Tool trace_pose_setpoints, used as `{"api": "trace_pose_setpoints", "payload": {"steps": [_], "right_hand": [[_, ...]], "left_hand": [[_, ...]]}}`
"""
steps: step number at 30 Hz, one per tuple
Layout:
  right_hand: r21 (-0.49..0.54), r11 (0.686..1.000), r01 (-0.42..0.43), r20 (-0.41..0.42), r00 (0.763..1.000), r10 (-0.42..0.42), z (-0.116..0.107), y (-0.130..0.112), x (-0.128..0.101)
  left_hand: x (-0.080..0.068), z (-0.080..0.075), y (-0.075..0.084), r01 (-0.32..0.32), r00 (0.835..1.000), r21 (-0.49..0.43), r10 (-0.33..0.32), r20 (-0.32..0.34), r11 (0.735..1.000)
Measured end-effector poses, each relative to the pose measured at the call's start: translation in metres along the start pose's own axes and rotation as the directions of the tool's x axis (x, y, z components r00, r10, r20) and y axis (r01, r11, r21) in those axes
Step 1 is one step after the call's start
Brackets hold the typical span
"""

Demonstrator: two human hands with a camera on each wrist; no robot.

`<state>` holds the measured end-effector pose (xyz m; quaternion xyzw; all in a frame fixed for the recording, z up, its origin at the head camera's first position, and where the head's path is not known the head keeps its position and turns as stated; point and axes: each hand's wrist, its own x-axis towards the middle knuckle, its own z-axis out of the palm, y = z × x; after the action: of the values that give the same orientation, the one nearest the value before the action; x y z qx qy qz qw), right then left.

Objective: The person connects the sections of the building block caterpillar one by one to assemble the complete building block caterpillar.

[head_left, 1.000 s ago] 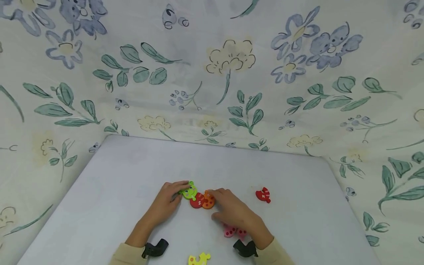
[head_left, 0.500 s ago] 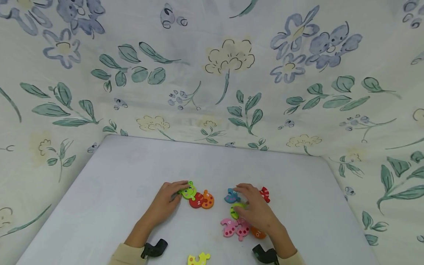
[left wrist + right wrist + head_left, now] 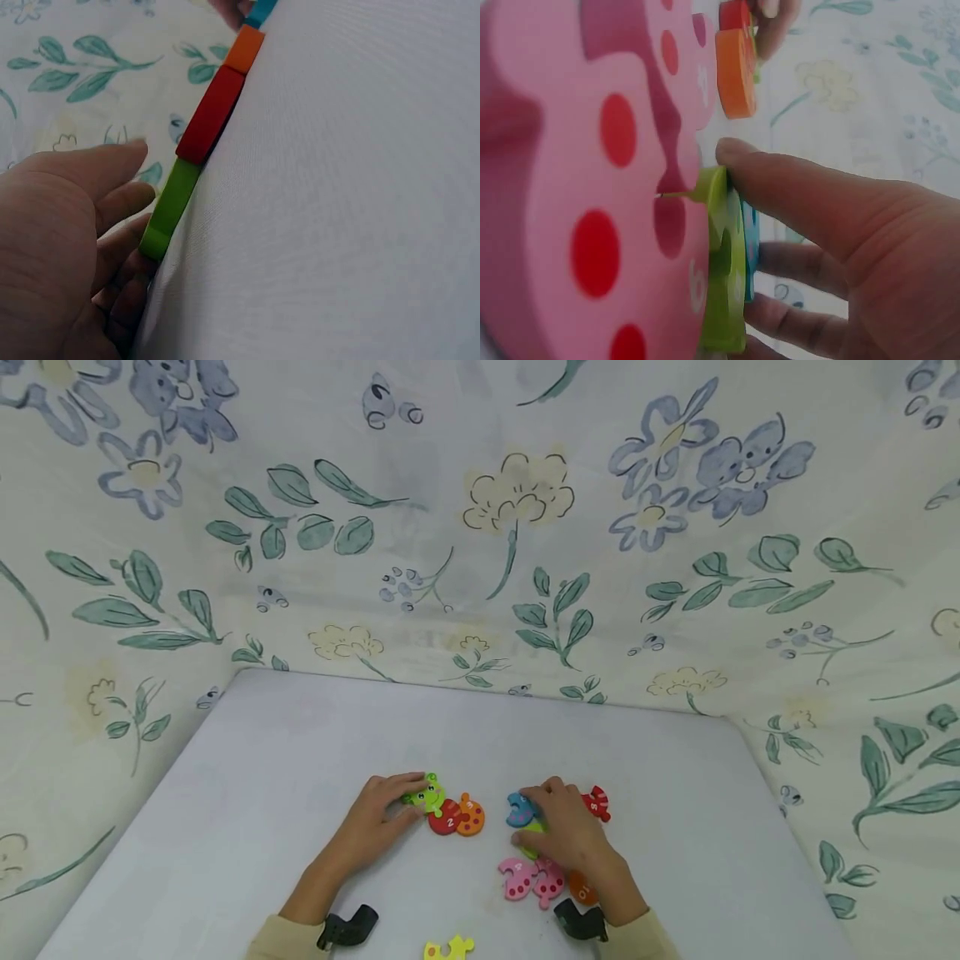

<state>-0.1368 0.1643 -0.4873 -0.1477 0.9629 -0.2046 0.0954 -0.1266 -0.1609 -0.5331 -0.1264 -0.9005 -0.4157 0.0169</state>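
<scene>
Head view: on the white surface (image 3: 262, 793) the left hand (image 3: 375, 827) pinches the green frog-head piece (image 3: 427, 795), joined to a red piece (image 3: 447, 817) marked 2 and an orange piece (image 3: 472, 814). The right hand (image 3: 564, 831), fingers curled, covers a lime piece (image 3: 531, 832) beside the blue piece (image 3: 519, 810).

Left wrist view: only the edges of the joined pieces show.

Right wrist view: the thumb presses the lime piece's edge beside the dotted pink piece (image 3: 592, 187).

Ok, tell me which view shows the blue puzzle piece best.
The head view: the blue piece lies flat on the table, its shape plain beside the right hand. The right wrist view shows only its thin edge; the left wrist view, a far sliver.
</scene>
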Motion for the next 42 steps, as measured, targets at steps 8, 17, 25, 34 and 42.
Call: {"api": "trace_pose_setpoints", "payload": {"steps": [8, 17, 25, 34, 42], "right_hand": [[0.052, 0.998, 0.022, 0.022, 0.999, -0.023, -0.002, 0.001, 0.003], [0.086, 0.996, 0.003, 0.032, 0.999, -0.006, 0.002, 0.001, 0.003], [0.046, 0.999, -0.012, 0.030, 0.999, 0.011, 0.006, -0.001, 0.005], [-0.022, 1.000, -0.019, 0.002, 1.000, 0.019, 0.007, -0.006, 0.008], [0.032, 1.000, 0.002, 0.028, 1.000, -0.003, 0.003, -0.003, 0.004]], "left_hand": [[0.003, 0.002, -0.001, 0.003, 1.000, 0.018, -0.004, 0.026, 1.000], [0.002, 0.004, -0.003, 0.020, 0.999, 0.027, -0.021, 0.024, 0.999], [0.004, 0.009, 0.000, 0.015, 0.999, 0.057, -0.017, 0.036, 0.998], [0.021, 0.028, 0.027, -0.013, 0.999, 0.298, -0.003, 0.052, 0.955], [0.035, 0.040, 0.047, 0.018, 0.999, 0.377, -0.031, 0.028, 0.926]]}}
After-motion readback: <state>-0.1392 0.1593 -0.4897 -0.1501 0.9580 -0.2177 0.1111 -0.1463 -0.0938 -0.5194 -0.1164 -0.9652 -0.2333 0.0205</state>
